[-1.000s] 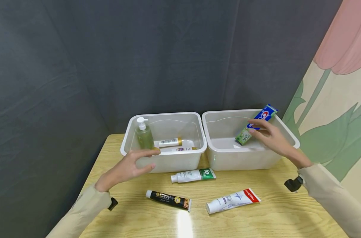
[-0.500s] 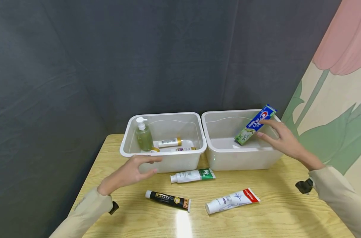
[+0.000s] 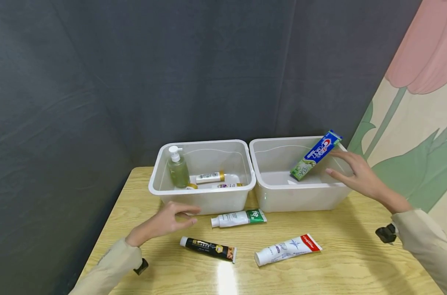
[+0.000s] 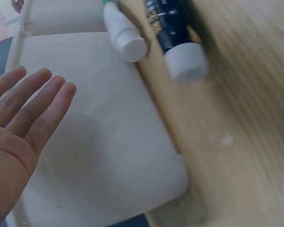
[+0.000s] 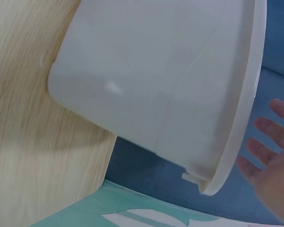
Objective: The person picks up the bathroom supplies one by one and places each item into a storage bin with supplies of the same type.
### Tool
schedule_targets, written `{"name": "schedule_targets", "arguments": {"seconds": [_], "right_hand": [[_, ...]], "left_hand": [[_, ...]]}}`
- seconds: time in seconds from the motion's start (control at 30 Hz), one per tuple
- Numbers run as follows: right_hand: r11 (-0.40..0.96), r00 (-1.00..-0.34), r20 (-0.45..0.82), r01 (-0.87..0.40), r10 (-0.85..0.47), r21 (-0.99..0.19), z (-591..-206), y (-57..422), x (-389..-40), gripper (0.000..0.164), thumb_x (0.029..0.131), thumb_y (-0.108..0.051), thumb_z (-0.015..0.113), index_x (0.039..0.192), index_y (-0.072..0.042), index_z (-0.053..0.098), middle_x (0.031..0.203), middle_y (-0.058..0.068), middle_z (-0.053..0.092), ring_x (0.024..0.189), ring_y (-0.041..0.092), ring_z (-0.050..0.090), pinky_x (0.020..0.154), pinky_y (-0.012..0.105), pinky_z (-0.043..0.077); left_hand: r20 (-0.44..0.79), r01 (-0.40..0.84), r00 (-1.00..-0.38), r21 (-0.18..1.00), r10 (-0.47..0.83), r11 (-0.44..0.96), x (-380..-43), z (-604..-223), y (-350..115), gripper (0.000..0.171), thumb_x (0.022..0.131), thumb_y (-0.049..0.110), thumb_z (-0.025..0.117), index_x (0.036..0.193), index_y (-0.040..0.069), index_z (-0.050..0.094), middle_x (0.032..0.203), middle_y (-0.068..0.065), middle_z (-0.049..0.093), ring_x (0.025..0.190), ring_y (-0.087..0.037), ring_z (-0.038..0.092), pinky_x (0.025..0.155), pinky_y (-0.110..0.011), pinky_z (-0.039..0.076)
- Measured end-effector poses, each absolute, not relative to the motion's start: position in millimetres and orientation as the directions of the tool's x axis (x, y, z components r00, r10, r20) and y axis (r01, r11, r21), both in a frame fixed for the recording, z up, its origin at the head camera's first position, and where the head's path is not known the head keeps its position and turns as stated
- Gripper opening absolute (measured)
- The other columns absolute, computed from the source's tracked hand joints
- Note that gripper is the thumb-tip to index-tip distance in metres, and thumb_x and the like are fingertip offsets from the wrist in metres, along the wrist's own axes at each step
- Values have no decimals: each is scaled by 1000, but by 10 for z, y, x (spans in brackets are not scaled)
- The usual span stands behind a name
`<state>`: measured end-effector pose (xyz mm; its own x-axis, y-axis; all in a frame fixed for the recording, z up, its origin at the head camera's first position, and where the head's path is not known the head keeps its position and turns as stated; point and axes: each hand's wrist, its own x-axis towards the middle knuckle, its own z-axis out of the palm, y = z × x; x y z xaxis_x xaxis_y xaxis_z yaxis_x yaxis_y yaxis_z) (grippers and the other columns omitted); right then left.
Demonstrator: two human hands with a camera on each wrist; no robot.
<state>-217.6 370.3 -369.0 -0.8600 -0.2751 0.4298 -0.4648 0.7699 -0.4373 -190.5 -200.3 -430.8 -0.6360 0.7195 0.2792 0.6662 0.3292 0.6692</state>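
Observation:
My right hand (image 3: 356,174) hovers over the right white bin (image 3: 304,185), its fingers apart and holding nothing. Beside its fingertips a blue and green Crest toothpaste box (image 3: 313,155) leans in that bin, upper end against the right rim. My left hand (image 3: 168,221) hangs with relaxed fingers before the left white bin (image 3: 205,203), nothing in its grasp. In the left wrist view its fingers (image 4: 42,104) spread in front of the bin wall. Nearest to it lie a black toothpaste tube (image 3: 208,248) and a white and green toothpaste tube (image 3: 239,218) on the table.
A white and red Colgate tube (image 3: 287,250) lies at the front right of the wooden table (image 3: 164,274). Inside the left bin are a green pump bottle (image 3: 178,170) and several tubes, one white with a gold cap (image 3: 210,177). A dark curtain (image 3: 205,73) hangs behind.
My right hand has let go of the Crest box and drawn back to the right; the box stays leaning in the bin. My left hand has sunk lower, away from the left bin's rim.

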Motion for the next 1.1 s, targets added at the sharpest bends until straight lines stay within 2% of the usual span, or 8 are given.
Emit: {"name": "schedule_targets", "arguments": {"seconds": [0.23, 0.43, 0.67, 0.87, 1.0, 1.1], "right_hand": [[807, -901, 363, -390, -236, -443, -3733, 3796, -2144, 59, 90, -25, 72, 138, 3, 51, 144, 34, 40, 131, 57, 31, 104, 72, 19], [831, -933, 296, -326, -205, -451, -3762, 3860, -2126, 64, 93, -30, 68, 142, 5, 45, 147, 37, 32, 133, 59, 26, 102, 75, 19], [870, -952, 253, -267, -171, -415, -3796, 3924, -2143, 78, 92, -36, 67, 145, 12, 36, 148, 40, 26, 132, 61, 26, 98, 75, 24], [877, -954, 244, -262, -173, -402, -3836, 3978, -2155, 85, 92, -37, 68, 146, 16, 30, 148, 42, 23, 127, 63, 30, 92, 74, 31], [870, -960, 217, -254, -176, -422, -3862, 4009, -2146, 89, 93, -37, 67, 148, 17, 22, 150, 43, 16, 130, 64, 24, 95, 76, 26], [854, -963, 187, -258, -192, -452, -3885, 4030, -2137, 90, 95, -37, 63, 150, 17, 16, 154, 41, 7, 137, 62, 13, 101, 76, 18]], "left_hand": [[221, 652, -653, 651, 724, 389, -1920, -4534, -2040, 42, 95, 24, 68, 128, -1, 64, 123, -16, 67, 107, -27, 66, 90, -42, 53], [158, 598, -684, 680, 712, 424, -1891, -4717, -2034, 50, 94, 30, 69, 133, 0, 60, 126, -15, 66, 112, -28, 63, 94, -43, 50], [109, 571, -698, 681, 708, 459, -1862, -4842, -2034, 56, 91, 37, 71, 132, 1, 61, 128, -10, 65, 116, -32, 61, 97, -50, 48], [73, 573, -699, 653, 711, 496, -1831, -4909, -2019, 60, 89, 42, 72, 131, 0, 62, 127, -8, 65, 118, -31, 60, 99, -49, 46], [57, 568, -701, 648, 711, 508, -1829, -4948, -2003, 61, 89, 43, 73, 131, 0, 62, 129, -8, 65, 119, -28, 59, 100, -46, 45], [49, 568, -696, 647, 716, 508, -1830, -4964, -1994, 61, 89, 43, 73, 132, 0, 62, 129, -8, 64, 120, -26, 59, 101, -45, 45]]}}
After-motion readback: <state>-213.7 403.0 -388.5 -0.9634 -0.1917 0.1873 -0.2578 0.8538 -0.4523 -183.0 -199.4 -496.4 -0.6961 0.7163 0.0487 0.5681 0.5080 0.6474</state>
